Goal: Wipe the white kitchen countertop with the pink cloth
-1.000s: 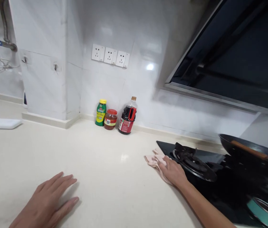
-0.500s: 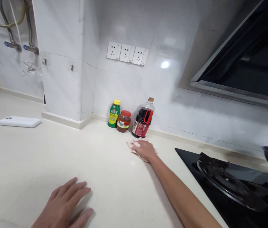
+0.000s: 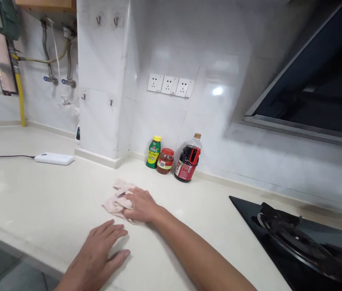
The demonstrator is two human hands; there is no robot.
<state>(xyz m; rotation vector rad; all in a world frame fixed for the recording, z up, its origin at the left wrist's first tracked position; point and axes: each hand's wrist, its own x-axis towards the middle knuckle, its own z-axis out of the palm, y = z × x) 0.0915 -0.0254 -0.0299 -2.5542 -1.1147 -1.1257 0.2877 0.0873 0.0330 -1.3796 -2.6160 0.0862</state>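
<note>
A: Far left, what's on the countertop [image 3: 37, 190]?

B: White power bank [image 3: 54, 158], flat, cable running off the left edge. Sits near the base of the tiled pillar [image 3: 102, 81].

A: Left hand [image 3: 100, 252]?

B: Flat on the counter near the front edge, palm down, fingers spread and straight. Holds nothing.

A: And the cloth?

B: Pink cloth [image 3: 117, 199], crumpled, lying on the counter just beyond the left hand's fingertips. Right hand [image 3: 139, 205] rests on its right part, fingers curled down over it, forearm reaching in from the lower right.

A: Gripping it or only pressing?

B: Pressing down, fingers bent into the folds. Cannot tell whether any of it is pinched.

A: Further right?

B: Against the wall: green bottle [image 3: 153, 152], red-lidded jar [image 3: 165, 161], dark sauce bottle [image 3: 188, 159], all upright, close in a row. Sockets [image 3: 170, 85] above them. Then the black hob [image 3: 295, 238] with its burner grate, well apart from the cloth. Range hood [image 3: 316, 85] overhead.
</note>
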